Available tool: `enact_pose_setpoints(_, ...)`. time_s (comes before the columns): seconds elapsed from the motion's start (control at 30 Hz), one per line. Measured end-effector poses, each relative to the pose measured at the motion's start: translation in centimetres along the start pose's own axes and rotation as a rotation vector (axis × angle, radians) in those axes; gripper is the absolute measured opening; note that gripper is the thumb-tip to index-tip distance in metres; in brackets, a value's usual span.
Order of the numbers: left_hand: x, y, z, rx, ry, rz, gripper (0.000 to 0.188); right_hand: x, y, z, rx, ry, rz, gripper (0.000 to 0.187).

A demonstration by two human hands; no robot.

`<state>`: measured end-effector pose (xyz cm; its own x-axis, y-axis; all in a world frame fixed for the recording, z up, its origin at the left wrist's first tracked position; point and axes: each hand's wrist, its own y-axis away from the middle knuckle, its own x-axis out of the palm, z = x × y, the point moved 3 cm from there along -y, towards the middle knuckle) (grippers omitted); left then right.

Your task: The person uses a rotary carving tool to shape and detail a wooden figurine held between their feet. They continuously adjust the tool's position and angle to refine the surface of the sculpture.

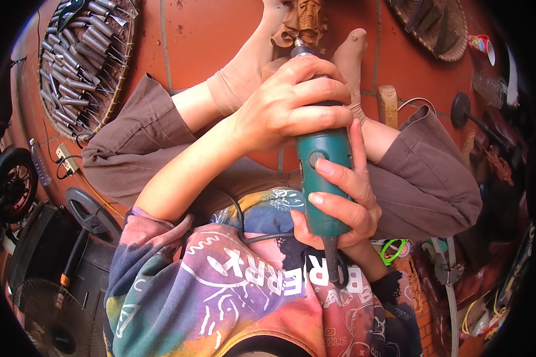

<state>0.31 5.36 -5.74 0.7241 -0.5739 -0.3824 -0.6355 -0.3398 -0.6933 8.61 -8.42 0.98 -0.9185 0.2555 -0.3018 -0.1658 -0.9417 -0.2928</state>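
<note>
L hand [308, 98] wrapped round front of green drill [326, 157], fingers closed on it; R hand [354, 205] grips the rear, fingers curled round too. Carving [308, 21] is at top of view btwn the feet [349, 53], chuck [302, 50] right by it; can't tell if bit's cutting. Status: relief already cut on visible part, prob mid-detailing. Rest's cropped, so can't call what's left. Chisels [80, 47] lie in basket, well apart.

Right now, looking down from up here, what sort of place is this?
Probably a wood-carving workshop. The clues are the carved brown piece, which looks like wood, the green power tool pointed at it, and the many hand tools heaped in a round woven tray.
</note>
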Motion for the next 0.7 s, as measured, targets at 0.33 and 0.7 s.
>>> enact_pose_setpoints(0.33,0.13,-0.18,-0.10,-0.003,-0.033,-0.010,0.034,-0.25,-0.14,-0.07,-0.031,-0.007,-0.001,0.035)
enact_pose_setpoints(0.7,-0.30,0.12,-0.43,-0.088,-0.003,0.036,0.033,0.25,0.25,-0.03,-0.004,-0.034,0.006,0.037)
